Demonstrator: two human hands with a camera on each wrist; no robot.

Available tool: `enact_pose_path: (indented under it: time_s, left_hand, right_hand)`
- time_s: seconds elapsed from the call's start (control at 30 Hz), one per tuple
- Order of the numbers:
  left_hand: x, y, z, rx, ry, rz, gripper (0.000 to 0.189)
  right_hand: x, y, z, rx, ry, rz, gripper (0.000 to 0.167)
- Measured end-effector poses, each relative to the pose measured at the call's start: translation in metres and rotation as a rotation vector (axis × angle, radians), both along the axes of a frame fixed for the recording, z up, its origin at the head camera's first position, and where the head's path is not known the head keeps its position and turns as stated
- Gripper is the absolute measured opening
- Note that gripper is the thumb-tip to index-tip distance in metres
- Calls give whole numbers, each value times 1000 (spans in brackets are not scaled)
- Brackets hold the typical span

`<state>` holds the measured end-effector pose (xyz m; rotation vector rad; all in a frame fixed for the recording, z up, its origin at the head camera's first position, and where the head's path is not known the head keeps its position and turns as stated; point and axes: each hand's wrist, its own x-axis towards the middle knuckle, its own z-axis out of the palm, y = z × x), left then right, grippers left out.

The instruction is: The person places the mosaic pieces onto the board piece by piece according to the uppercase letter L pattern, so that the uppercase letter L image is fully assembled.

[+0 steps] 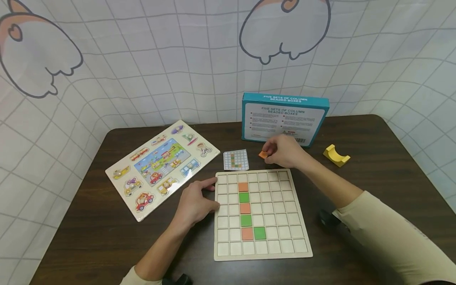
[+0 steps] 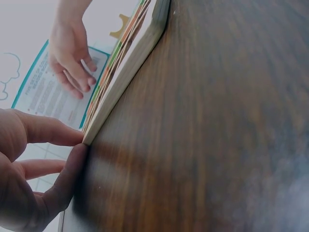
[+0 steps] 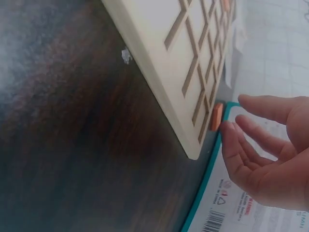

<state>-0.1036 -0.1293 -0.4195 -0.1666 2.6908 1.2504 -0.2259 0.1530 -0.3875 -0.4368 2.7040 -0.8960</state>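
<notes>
A square wooden grid board (image 1: pixel 272 198) lies flat, with several orange and green tiles in its cells. Against the board's left edge rest the thumb and index finger of my left hand (image 1: pixel 195 204), spaced apart; the left wrist view shows those fingertips at the edge too. My right hand (image 1: pixel 284 151) is behind the board, its fingers loosely bent beside an orange tile (image 1: pixel 263 154). The right wrist view shows this orange tile (image 3: pixel 217 116) close to a fingertip, with no finger and thumb closed round it. Whether the fingertip touches the tile, I cannot tell.
A small pattern card (image 1: pixel 236 160) lies behind the board. To the left is a vehicle peg puzzle (image 1: pixel 167 156). A teal-edged box (image 1: pixel 263 122) stands upright near the tiled curtain. A yellow arched block (image 1: pixel 335 156) sits on the dark table (image 1: pixel 374 158), far right.
</notes>
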Motion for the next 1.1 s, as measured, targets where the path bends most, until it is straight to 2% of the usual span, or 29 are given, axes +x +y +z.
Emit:
enact_pose_path:
  time_s: [0.43, 1.1]
  left_hand:
    - [1, 1, 0, 8, -2, -5, 79]
    - [0, -1, 0, -8, 10, -4, 79]
  right_hand:
    - [-11, -6, -10, 78, 19, -21, 26]
    - [-16, -12, -15, 88, 62, 3, 22]
